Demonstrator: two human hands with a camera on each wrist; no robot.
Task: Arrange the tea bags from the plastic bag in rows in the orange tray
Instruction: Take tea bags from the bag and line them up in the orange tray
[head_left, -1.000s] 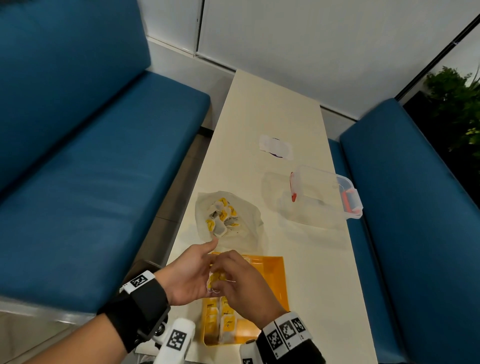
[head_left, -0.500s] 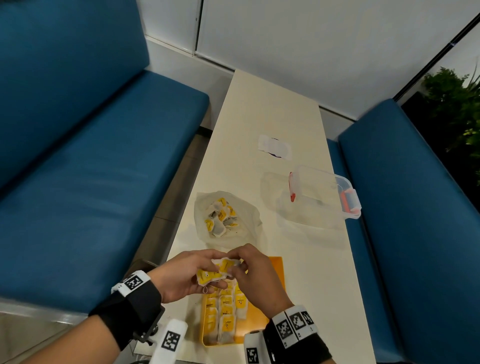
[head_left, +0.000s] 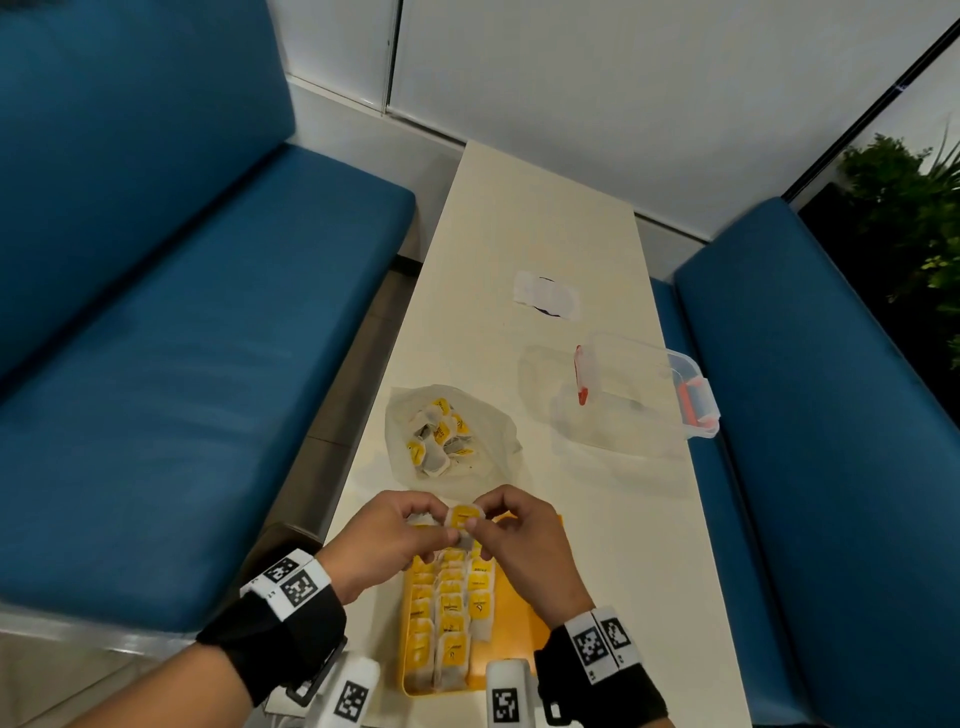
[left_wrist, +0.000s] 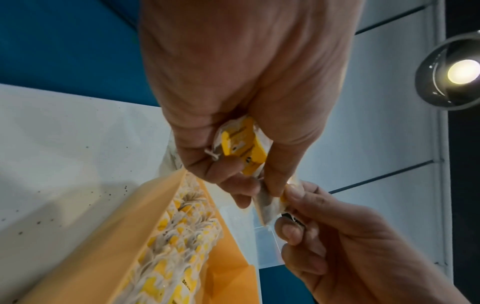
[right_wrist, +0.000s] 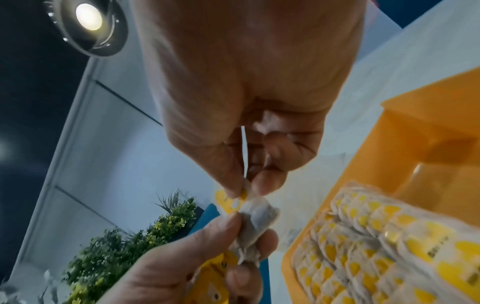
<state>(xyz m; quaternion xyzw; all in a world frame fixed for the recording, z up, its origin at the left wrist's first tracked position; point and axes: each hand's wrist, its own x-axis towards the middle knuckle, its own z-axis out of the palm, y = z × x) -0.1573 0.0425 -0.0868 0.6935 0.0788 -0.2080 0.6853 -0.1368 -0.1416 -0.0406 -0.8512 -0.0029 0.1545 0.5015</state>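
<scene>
We hold both hands together above the far end of the orange tray (head_left: 540, 618). The left hand (head_left: 387, 545) grips a small bunch of tea bags in its curled fingers, visible in the left wrist view as yellow tags (left_wrist: 242, 148) tucked against the palm. The right hand (head_left: 524, 545) pinches one tea bag (head_left: 464, 519) between thumb and forefinger; the left fingertips pinch the same bag at its other edge, so both hands share it.

In the tray, the placed tea bags (head_left: 449, 608) lie in three rows along the left side and centre. The right strip of the tray floor is bare orange. The tray's near edge sits close to the near end of the table (head_left: 519, 218), and its left wall runs near the table's left edge.

The plastic bag (head_left: 488, 431) lies open just beyond the tray, with loose tea bags (head_left: 439, 436) heaped inside. A clear lidded box (head_left: 644, 395) stands to the right, reaching the table's right edge. Beyond both, the tabletop carries only a small white packet (head_left: 545, 296).
</scene>
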